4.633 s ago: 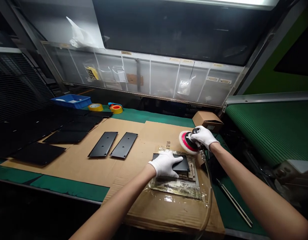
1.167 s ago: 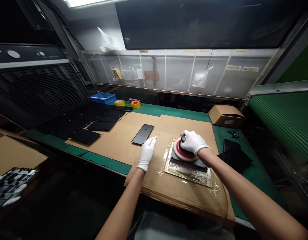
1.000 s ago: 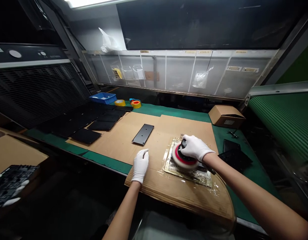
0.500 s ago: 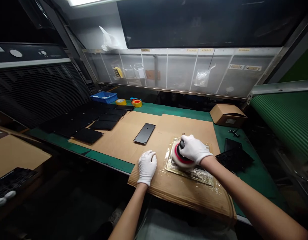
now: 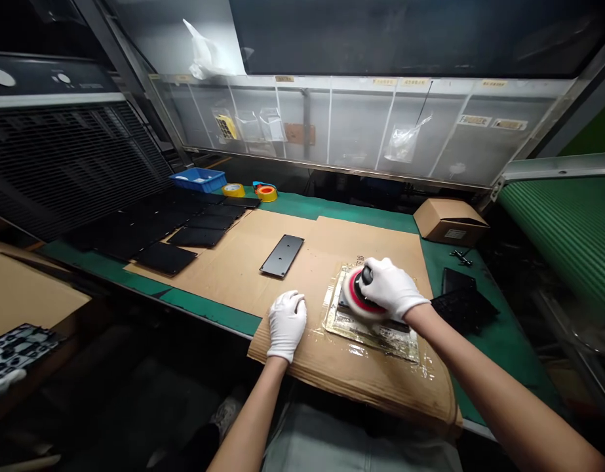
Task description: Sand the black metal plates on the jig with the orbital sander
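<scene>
My right hand [image 5: 393, 290], in a white glove, is wrapped round a polisher [image 5: 355, 298] with a red and black body and a round white pad. The pad rests over a taped-down rectangular holder [image 5: 349, 337], covering much of a dark piece inside it. My left hand [image 5: 286, 325], also gloved, lies on the cardboard [image 5: 326, 367] at its front edge, holding nothing, fingers loosely stretched. Beyond it, a black rectangular plate [image 5: 282, 255] with small holes lies flat on the cardboard.
Several black panels [image 5: 201, 236] cover the left of the green bench. Behind them are a blue bin [image 5: 214, 181] and tape rolls [image 5: 233, 190]. On the right are a cardboard box [image 5: 444, 223] and dark parts [image 5: 467, 308], beside a green ribbed belt [image 5: 567, 223].
The polisher, with my right hand on it, has shifted slightly to the right over the holder. My left hand stays on the cardboard. The whole view has tilted a little.
</scene>
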The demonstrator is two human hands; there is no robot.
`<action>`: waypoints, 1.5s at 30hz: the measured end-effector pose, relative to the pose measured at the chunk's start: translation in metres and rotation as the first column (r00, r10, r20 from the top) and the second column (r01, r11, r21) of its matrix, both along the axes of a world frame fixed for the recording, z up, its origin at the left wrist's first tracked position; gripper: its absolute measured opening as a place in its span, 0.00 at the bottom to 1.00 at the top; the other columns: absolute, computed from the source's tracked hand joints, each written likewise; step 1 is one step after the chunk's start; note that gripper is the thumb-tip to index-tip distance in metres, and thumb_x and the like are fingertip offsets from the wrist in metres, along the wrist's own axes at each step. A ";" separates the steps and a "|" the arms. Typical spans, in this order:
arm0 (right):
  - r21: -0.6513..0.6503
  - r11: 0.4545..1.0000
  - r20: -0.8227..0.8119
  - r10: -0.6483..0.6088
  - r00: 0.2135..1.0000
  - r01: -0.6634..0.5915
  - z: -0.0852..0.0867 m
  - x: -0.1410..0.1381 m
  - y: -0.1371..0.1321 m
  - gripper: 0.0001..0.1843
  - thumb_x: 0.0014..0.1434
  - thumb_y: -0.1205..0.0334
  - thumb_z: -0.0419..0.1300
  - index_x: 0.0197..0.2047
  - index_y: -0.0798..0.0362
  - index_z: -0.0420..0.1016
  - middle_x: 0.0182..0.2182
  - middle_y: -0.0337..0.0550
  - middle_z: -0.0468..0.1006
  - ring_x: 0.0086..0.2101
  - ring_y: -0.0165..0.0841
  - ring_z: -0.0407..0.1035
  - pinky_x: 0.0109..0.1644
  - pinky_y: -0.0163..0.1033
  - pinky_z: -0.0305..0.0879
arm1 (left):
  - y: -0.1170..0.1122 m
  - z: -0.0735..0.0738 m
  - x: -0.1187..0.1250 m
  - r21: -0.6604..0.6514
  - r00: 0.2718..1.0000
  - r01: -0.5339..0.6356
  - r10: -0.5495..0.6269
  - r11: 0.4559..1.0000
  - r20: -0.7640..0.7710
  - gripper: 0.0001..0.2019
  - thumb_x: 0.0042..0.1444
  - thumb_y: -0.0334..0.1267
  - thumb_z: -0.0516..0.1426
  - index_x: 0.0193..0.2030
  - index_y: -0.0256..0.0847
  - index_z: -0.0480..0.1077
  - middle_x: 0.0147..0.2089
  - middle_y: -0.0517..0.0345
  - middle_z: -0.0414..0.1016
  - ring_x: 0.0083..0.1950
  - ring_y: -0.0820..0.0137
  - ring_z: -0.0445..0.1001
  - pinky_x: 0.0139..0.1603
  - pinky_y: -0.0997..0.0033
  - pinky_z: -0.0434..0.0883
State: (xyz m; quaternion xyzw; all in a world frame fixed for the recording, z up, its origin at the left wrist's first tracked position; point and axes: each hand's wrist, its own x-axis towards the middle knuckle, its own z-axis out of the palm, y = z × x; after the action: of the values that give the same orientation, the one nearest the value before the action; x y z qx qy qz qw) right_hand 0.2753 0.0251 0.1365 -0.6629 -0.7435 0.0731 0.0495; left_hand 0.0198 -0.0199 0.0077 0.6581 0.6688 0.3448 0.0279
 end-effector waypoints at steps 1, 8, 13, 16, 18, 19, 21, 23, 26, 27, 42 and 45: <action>0.000 1.000 0.013 -0.022 1.000 0.022 0.001 0.002 0.004 0.16 0.59 0.50 0.54 0.47 0.46 0.75 0.40 0.49 0.73 0.30 0.40 0.71 0.29 0.39 0.56 | 0.000 0.000 0.000 0.000 1.000 0.001 -0.001 1.000 0.001 0.12 0.61 0.34 0.53 0.39 0.42 0.79 0.50 0.48 0.80 0.54 0.56 0.76 0.61 0.53 0.70; -0.052 0.998 0.012 -0.023 1.000 0.024 0.003 0.022 0.016 0.15 0.55 0.49 0.59 0.43 0.46 0.75 0.38 0.48 0.75 0.31 0.40 0.72 0.30 0.39 0.58 | 0.001 -0.002 -0.001 0.007 1.000 0.004 -0.004 1.000 -0.012 0.13 0.61 0.34 0.53 0.40 0.42 0.80 0.51 0.49 0.80 0.54 0.56 0.76 0.62 0.53 0.70; -0.064 0.998 0.022 0.000 1.000 0.002 0.003 0.029 0.012 0.15 0.56 0.49 0.59 0.43 0.46 0.75 0.38 0.47 0.75 0.31 0.40 0.72 0.31 0.39 0.58 | 0.002 -0.004 -0.001 0.018 1.000 0.001 0.000 1.000 -0.026 0.13 0.61 0.35 0.53 0.40 0.41 0.80 0.51 0.48 0.80 0.54 0.56 0.76 0.62 0.54 0.70; -0.050 0.998 0.060 -0.042 0.997 0.045 0.004 0.027 0.006 0.16 0.58 0.49 0.57 0.45 0.46 0.75 0.39 0.49 0.75 0.32 0.42 0.73 0.31 0.39 0.58 | 0.002 -0.004 -0.001 0.027 0.999 0.000 0.002 1.000 -0.044 0.12 0.61 0.34 0.53 0.40 0.41 0.80 0.51 0.49 0.80 0.54 0.57 0.76 0.62 0.54 0.71; -0.053 0.998 0.061 -0.020 0.998 0.023 0.005 0.024 0.002 0.16 0.59 0.49 0.55 0.46 0.46 0.75 0.40 0.50 0.74 0.32 0.42 0.72 0.31 0.39 0.58 | 0.002 -0.005 -0.001 0.034 0.999 0.003 -0.001 0.999 -0.054 0.13 0.61 0.34 0.53 0.39 0.41 0.80 0.50 0.49 0.81 0.54 0.57 0.77 0.62 0.54 0.71; -0.063 0.998 0.045 0.016 0.999 -0.014 0.006 0.022 0.000 0.16 0.59 0.49 0.56 0.46 0.46 0.75 0.40 0.49 0.74 0.31 0.41 0.72 0.32 0.39 0.58 | 0.002 -0.005 -0.001 0.037 0.998 0.004 -0.002 0.999 -0.057 0.13 0.61 0.34 0.53 0.39 0.41 0.80 0.50 0.49 0.81 0.54 0.57 0.77 0.62 0.54 0.71; -0.071 0.996 0.013 0.060 0.998 -0.059 0.006 0.018 -0.003 0.16 0.59 0.48 0.56 0.47 0.44 0.74 0.39 0.47 0.73 0.31 0.40 0.71 0.32 0.39 0.58 | 0.002 -0.006 -0.001 0.046 0.998 0.005 -0.002 0.999 -0.060 0.12 0.61 0.34 0.53 0.39 0.41 0.81 0.50 0.49 0.81 0.54 0.57 0.77 0.61 0.54 0.71; -0.057 0.998 0.018 0.037 0.999 -0.036 0.005 0.015 -0.004 0.16 0.60 0.49 0.55 0.48 0.44 0.75 0.39 0.47 0.73 0.31 0.39 0.71 0.32 0.39 0.57 | 0.002 -0.008 -0.001 0.054 0.998 0.003 0.000 0.999 -0.061 0.12 0.61 0.34 0.54 0.39 0.40 0.81 0.51 0.49 0.81 0.54 0.57 0.77 0.62 0.54 0.71; -0.034 0.999 0.034 0.019 0.999 -0.018 0.003 0.014 -0.006 0.18 0.62 0.49 0.53 0.50 0.43 0.74 0.40 0.48 0.72 0.30 0.38 0.71 0.32 0.39 0.57 | 0.003 -0.009 -0.002 0.056 0.998 0.006 -0.003 0.998 -0.061 0.12 0.61 0.34 0.54 0.39 0.41 0.81 0.51 0.49 0.81 0.54 0.57 0.77 0.62 0.54 0.71; -0.030 0.999 0.027 0.042 0.999 -0.041 0.003 0.014 -0.007 0.18 0.62 0.48 0.53 0.51 0.42 0.74 0.41 0.47 0.72 0.30 0.37 0.70 0.32 0.38 0.57 | 0.002 -0.009 -0.002 0.056 0.998 0.007 -0.004 0.998 -0.061 0.12 0.61 0.34 0.54 0.39 0.41 0.81 0.51 0.49 0.81 0.54 0.57 0.77 0.62 0.54 0.71; -0.018 0.995 0.028 0.095 0.995 -0.094 0.004 0.016 -0.004 0.18 0.64 0.47 0.53 0.53 0.40 0.74 0.42 0.46 0.70 0.28 0.35 0.68 0.31 0.38 0.56 | 0.002 -0.010 -0.002 0.062 0.998 0.021 -0.018 0.998 -0.052 0.12 0.61 0.34 0.55 0.40 0.42 0.81 0.51 0.50 0.81 0.53 0.57 0.77 0.61 0.54 0.71; -0.013 0.997 0.040 0.079 0.996 -0.079 0.005 0.009 -0.010 0.17 0.64 0.50 0.52 0.51 0.41 0.76 0.42 0.46 0.70 0.28 0.33 0.67 0.30 0.37 0.53 | 0.002 -0.010 -0.002 0.070 0.999 0.019 -0.015 0.997 -0.051 0.12 0.61 0.34 0.55 0.39 0.41 0.81 0.50 0.49 0.81 0.53 0.57 0.77 0.61 0.53 0.72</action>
State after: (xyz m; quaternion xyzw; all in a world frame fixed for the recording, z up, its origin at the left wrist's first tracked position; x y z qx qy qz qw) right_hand 0.2844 0.0152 0.1415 -0.6347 -0.7695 0.0656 0.0278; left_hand 0.0183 -0.0178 -0.0021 0.6729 0.6509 0.3514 -0.0093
